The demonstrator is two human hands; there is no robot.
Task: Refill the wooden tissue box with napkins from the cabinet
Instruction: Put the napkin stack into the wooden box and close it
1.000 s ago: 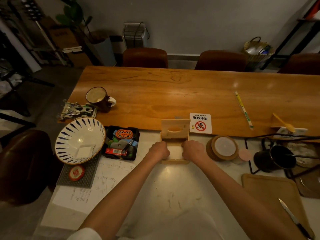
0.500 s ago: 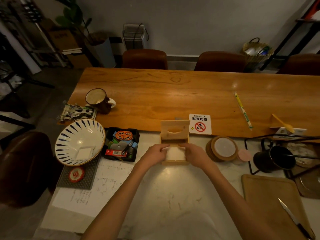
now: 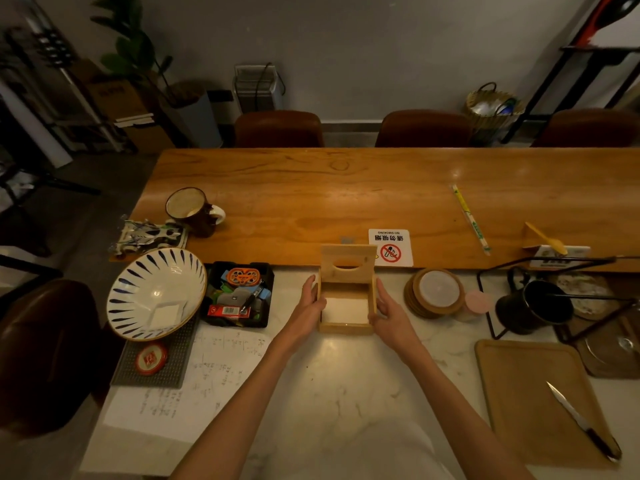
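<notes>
The wooden tissue box stands on the white marble counter with its hinged lid swung up and back, an oval slot in it. White napkins lie flat inside the box. My left hand rests against the box's left wall and my right hand against its right wall, fingers stretched forward along the sides. Neither hand covers the napkins.
Left of the box sit a black tray of small items and a tilted striped bowl. To the right are stacked coasters, a black mug and a wooden board with a knife. A no-smoking sign lies behind.
My hands were pressing down inside the box over the napkins; they have lifted out and spread apart to the box's two outer sides, uncovering the white stack.
</notes>
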